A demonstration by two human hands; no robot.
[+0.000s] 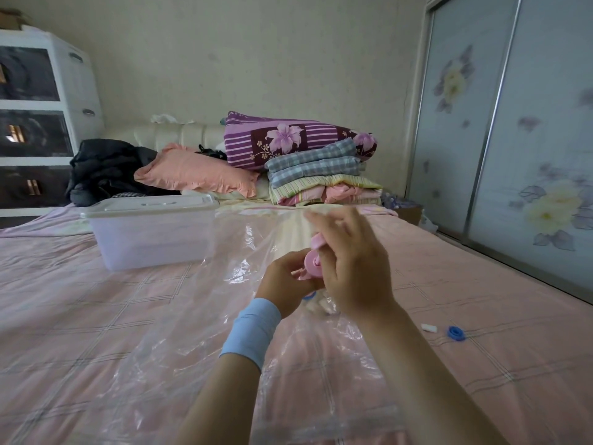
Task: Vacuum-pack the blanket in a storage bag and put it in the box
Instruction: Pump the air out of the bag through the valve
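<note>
Hands together above a clear storage bag (179, 332) spread on the bed (64, 300), left hand (285, 284) closed on a pink plastic piece (313, 263), possibly a pump, right hand (349, 264) half-curled against it, lidded box (150, 231) behind the bag, folded blankets (316, 173) beyond the box.

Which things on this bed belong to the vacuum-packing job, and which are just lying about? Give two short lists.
Part of the job:
clear storage bag
pink valve piece, held between left hand and right hand
lidded plastic box
folded blankets
blue ring, probably a valve part

Lying about:
peach pillow
dark clothes
drawer unit
</note>
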